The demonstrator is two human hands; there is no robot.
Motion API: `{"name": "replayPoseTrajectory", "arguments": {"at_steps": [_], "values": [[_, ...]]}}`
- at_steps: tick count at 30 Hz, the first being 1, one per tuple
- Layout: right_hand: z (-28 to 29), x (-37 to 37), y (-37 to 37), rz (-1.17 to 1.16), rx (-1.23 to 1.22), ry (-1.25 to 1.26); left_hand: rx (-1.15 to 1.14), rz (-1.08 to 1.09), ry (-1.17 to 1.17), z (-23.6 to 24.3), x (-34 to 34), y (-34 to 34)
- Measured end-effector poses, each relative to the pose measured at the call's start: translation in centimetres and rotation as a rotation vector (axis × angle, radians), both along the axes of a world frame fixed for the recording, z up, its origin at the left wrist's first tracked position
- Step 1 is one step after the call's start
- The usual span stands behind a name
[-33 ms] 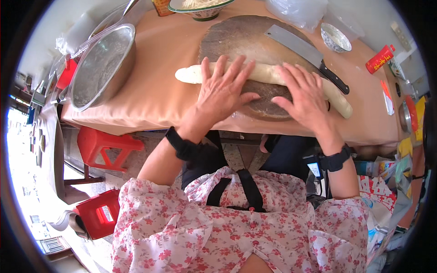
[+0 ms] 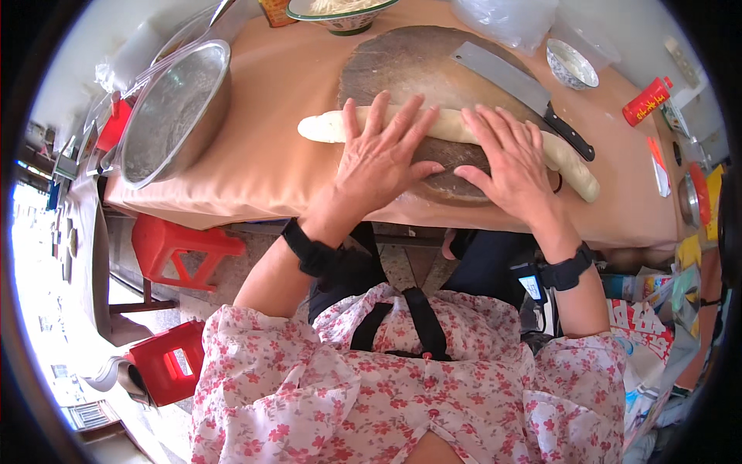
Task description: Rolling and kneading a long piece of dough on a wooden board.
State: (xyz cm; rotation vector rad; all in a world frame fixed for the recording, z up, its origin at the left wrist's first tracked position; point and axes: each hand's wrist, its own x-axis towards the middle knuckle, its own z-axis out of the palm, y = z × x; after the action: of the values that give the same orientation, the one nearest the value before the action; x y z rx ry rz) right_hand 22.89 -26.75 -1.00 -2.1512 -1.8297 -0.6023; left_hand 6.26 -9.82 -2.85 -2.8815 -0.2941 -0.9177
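Observation:
A long pale roll of dough [image 2: 448, 126] lies across the near part of a round wooden chopping board [image 2: 394, 62], both ends reaching past the board's edge. Its right end bends toward me over the tablecloth. My left hand [image 2: 379, 158] rests flat on the left half with fingers spread and pointing away. Further right, my right hand [image 2: 514, 166] lies on the dough the same way, its fingers stretched out and thumb toward the left. Neither hand grips anything. Behind the right hand a cleaver [image 2: 502, 76] lies on the board, its black handle past the rim, close to the dough.
A large metal basin [image 2: 209, 112] stands at the table's left. At the back are a green-rimmed bowl [image 2: 348, 25] of pale shreds and a plastic bag [image 2: 506, 23]. To the right stand a patterned bowl [image 2: 573, 71] and a red container [image 2: 646, 102]. A red stool [image 2: 174, 247] is below left.
My right hand has shifted slightly to the left along the dough, closer to the left hand. The left hand has barely moved.

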Motion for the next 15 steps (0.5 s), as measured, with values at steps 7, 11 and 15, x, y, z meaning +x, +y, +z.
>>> {"name": "replayPoseTrajectory", "arguments": {"at_steps": [7,11,15], "values": [[1.3,1.4,3.5,-0.081,-0.105,0.158,-0.144,0.087,0.271,2.2,2.5,2.2],[1.7,3.4,5.1,-0.171,-0.131,0.233,-0.29,0.099,0.366,3.5,4.9,3.6],[1.1,3.0,4.4,-0.138,-0.112,0.197,-0.229,0.088,0.347,2.7,4.3,2.8]]}}
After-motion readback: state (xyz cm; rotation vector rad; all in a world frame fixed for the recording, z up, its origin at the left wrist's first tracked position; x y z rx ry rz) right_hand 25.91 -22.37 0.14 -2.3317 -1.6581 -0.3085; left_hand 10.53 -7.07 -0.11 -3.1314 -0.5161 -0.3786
